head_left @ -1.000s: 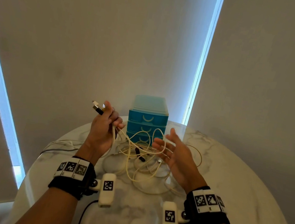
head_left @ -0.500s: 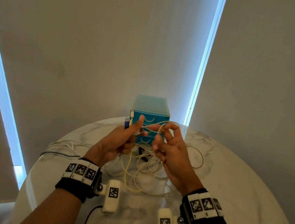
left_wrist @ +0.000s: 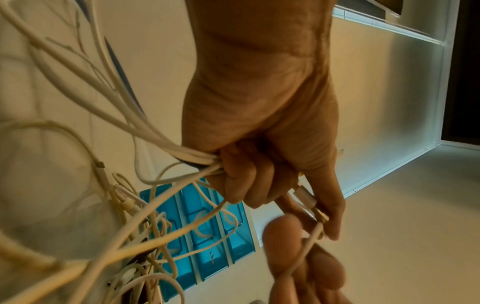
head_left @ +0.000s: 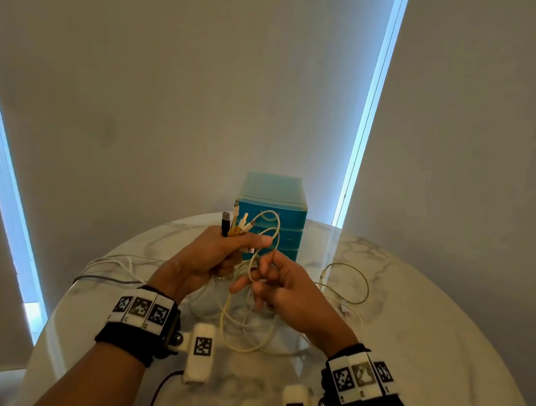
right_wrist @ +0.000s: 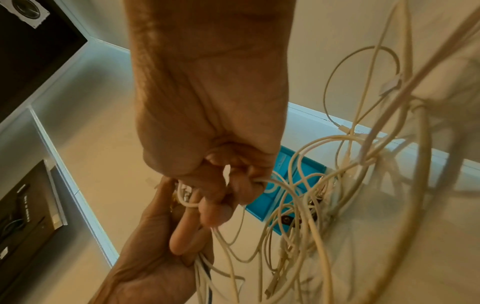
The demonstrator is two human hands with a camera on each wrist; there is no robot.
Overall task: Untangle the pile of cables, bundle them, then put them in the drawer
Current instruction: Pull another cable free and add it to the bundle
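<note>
Head view: left hand is now fisting the gathered plug ends upright, right hand has closed in beside it and is pinching a cream cable, so bundling is starting, drawer unit just beyond both.

Glossy white marble-look tabletop, grey-veined; translucent blue plastic drawer unit at centre; smooth cream rubbery cables; black fabric wristbands at lower frame.
</note>
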